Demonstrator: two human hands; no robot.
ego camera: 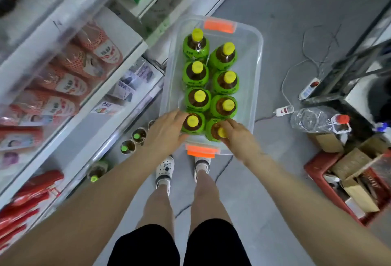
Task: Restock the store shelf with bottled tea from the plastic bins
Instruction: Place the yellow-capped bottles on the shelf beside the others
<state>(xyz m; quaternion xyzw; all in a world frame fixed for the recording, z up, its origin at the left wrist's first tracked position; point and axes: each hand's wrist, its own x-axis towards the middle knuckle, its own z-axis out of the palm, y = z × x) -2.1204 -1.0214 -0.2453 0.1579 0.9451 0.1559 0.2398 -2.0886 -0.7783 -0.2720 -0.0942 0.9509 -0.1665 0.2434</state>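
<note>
Eight round, yellow-capped tea bottles [198, 96] fill a clear plastic bin [257, 58].

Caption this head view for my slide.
Both hands reach the nearest tea bottles in a clear bin.

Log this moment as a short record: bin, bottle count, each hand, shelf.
bin: clear plastic bin with orange latches, on the floor
bottles in bin: eight tea bottles, yellow caps, green labels, two columns
left hand: fingers round the near-left bottle
right hand: fingers over the near-right bottle
bottom shelf: a few tea bottles already standing
</note>
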